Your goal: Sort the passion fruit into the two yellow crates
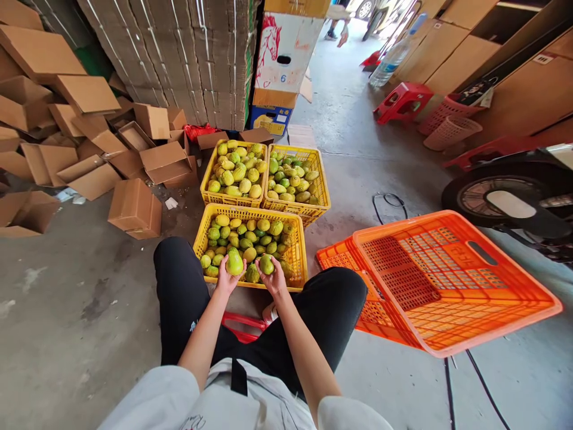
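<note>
Holding a fruit in each hand, we have both above the near edge of the front yellow crate (305, 254), with a gap between them. Our left hand (226, 280) is closed around the lower part of a plump, light green fruit (234, 264), its longer axis running roughly away from our body, the narrower end farther off. Our right hand (277, 278) grips a smaller, rounder, darker fruit (267, 264) with the fingers around its side, and we cannot tell its long axis from here. The green and yellow fruit pile (246, 243) lies below and just beyond both hands, so each is about as close to it as the other; at the crate's right end, nearer our right hand, some of the yellow mesh shows. That crate sits between our knees, its long side running across us. Just beyond it stand two more filled crates side by side, the rear left crate (205, 190) with mostly yellow fruit and the rear right crate (326, 192) with greener ones. Farther out, past our right knee (344, 292), an orange crate (487, 334) tilts on its side of the floor (344, 239), well apart from our left hand and nearer our right
</note>
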`<state>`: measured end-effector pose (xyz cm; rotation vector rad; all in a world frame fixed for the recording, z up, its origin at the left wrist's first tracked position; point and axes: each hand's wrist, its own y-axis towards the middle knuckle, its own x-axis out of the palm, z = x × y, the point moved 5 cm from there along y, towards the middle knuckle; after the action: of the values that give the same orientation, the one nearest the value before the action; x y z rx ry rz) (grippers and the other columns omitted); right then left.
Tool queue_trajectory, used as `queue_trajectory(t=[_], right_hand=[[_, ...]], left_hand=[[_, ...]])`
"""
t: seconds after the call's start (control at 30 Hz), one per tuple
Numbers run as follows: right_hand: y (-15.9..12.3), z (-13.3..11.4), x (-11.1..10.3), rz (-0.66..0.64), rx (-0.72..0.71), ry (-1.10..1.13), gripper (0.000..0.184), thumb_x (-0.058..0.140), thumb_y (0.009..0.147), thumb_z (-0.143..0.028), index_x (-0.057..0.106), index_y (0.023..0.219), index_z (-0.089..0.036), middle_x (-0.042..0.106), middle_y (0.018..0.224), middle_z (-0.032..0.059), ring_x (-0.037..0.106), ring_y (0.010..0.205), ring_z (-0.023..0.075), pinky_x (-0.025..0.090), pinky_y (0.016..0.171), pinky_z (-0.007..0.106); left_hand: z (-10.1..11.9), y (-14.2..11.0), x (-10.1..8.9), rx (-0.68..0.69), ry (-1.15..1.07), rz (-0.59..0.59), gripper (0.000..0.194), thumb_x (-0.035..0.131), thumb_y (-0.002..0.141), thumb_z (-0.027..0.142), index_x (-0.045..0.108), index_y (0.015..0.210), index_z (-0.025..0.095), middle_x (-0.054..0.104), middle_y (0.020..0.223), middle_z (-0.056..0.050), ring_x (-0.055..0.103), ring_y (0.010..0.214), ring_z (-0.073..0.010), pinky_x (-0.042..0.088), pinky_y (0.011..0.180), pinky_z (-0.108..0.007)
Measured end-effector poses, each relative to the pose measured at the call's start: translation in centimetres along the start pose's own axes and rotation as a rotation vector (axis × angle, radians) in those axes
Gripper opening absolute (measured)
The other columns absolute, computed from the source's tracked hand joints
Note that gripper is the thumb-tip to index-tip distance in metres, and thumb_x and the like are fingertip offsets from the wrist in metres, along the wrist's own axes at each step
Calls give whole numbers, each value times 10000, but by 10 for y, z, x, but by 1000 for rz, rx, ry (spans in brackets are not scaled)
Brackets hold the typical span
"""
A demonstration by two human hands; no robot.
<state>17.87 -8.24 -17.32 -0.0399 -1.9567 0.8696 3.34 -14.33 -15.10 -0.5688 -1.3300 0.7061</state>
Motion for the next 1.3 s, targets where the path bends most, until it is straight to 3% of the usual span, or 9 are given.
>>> queue_trajectory(t=[0.17, 0.37, 0.53, 0.63, 0.77, 0.9, 1.07, 1.17, 1.3], right_hand=[[2, 4, -2, -37, 73, -62, 127, 742, 827, -244, 650, 912, -220, 753, 881, 40, 766, 940, 246, 698, 768, 402], [0, 2, -2, -4, 80, -81, 90, 686, 877, -270, 632, 912, -207, 740, 859, 47, 760, 917, 222, 671, 652, 288], [0, -1, 0, -30, 45, -66, 123, 647, 878, -314, 642, 958, -221, 746, 899, 54, 750, 1003, 261, 669, 863, 450], [-2, -5, 5, -94, 36, -5, 236, 597, 835, -323, 661, 1029, -205, 755, 1009, 100, 723, 1104, 316, 622, 945, 576], [-5, -7, 9, -99, 51, 33, 305, 573, 793, -279, 661, 1073, -197, 755, 1081, 123, 709, 1149, 338, 595, 962, 628], [-7, -7, 10, -76, 36, 0, 214, 624, 813, -267, 647, 1020, -217, 765, 949, 71, 751, 1022, 289, 634, 927, 546], [-7, -6, 6, 43, 30, 2, 110, 677, 825, -208, 621, 916, -233, 739, 793, -6, 745, 753, 187, 677, 733, 343], [-8, -4, 7, 21, 51, -14, 110, 684, 824, -197, 621, 905, -237, 743, 829, 5, 747, 775, 184, 652, 622, 272], [-7, -4, 8, -52, 35, -97, 131, 715, 808, -209, 618, 892, -239, 748, 883, 11, 757, 851, 211, 651, 616, 290]], left_hand=[[-2, -3, 6, -29, 52, -39, 263, 502, 990, 300, 656, 1106, 122, 755, 892, -133, 760, 978, -274, 623, 941, -450], [-3, -1, 4, -20, 105, -16, 251, 523, 969, 287, 669, 1079, 114, 749, 825, -102, 735, 739, -207, 640, 785, -355], [-3, 1, 0, -20, 80, -30, 309, 537, 962, 331, 672, 1117, 101, 753, 851, -124, 746, 780, -239, 635, 848, -417], [-1, 2, -2, -7, -9, -56, 409, 484, 968, 395, 662, 1209, 116, 760, 948, -169, 752, 1006, -329, 610, 931, -526], [1, 2, -2, 14, -58, -74, 409, 433, 960, 290, 634, 1294, 167, 758, 1077, -171, 686, 1221, -362, 580, 987, -578], [1, 2, 0, 28, -23, -75, 397, 480, 955, 273, 622, 1312, 173, 754, 1138, -164, 666, 1255, -363, 559, 1024, -589], [0, 1, 0, 18, 26, -11, 288, 531, 983, 335, 653, 1191, 179, 760, 938, -102, 757, 994, -287, 609, 962, -530], [0, 2, -1, 10, 32, 5, 258, 524, 993, 352, 656, 1129, 178, 749, 895, -90, 760, 908, -257, 625, 939, -499], [0, 2, -2, 10, 35, -21, 252, 536, 975, 343, 648, 1127, 176, 743, 923, -104, 751, 1010, -290, 597, 981, -539]])
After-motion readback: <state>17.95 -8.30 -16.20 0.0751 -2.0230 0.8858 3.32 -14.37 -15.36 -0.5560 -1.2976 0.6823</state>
